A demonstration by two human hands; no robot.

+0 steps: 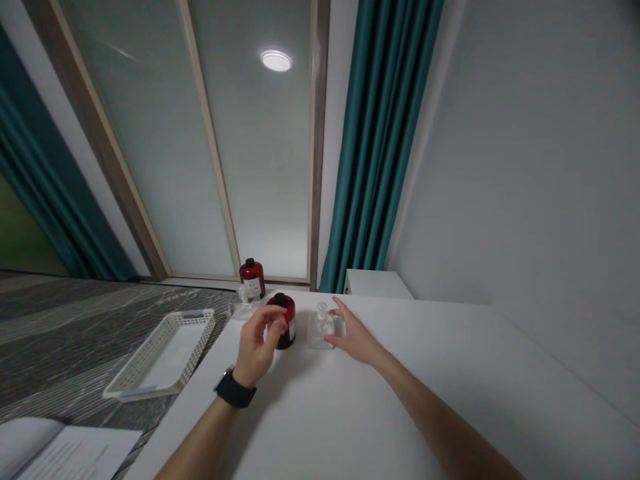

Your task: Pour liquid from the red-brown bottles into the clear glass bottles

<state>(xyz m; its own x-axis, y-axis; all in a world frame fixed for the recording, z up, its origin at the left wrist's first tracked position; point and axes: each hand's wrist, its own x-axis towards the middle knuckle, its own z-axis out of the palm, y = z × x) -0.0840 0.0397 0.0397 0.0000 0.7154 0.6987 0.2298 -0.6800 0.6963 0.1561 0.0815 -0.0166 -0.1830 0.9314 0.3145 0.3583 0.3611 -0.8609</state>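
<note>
A clear square glass bottle (320,331) with a round glass stopper (321,309) stands upright on the white table. My right hand (351,333) is at its right side, thumb and fingers spread around that edge; whether the skin touches the glass I cannot tell. Left of it stands a dark red bottle (289,337) with a black cap (280,299) and a pale label. My left hand (260,343), with a black watch (235,390) on the wrist, is in front of this bottle and partly hides it. Its fingers are loosely curled, thumb apart, with nothing visible in them.
Near the table's far left corner are a second red bottle (253,277) and another clear glass bottle (244,308). Left of the white table (320,427), lower down, are a white perforated basket (125,383) and an open book (85,453). A white cabinet (377,283) stands behind the table.
</note>
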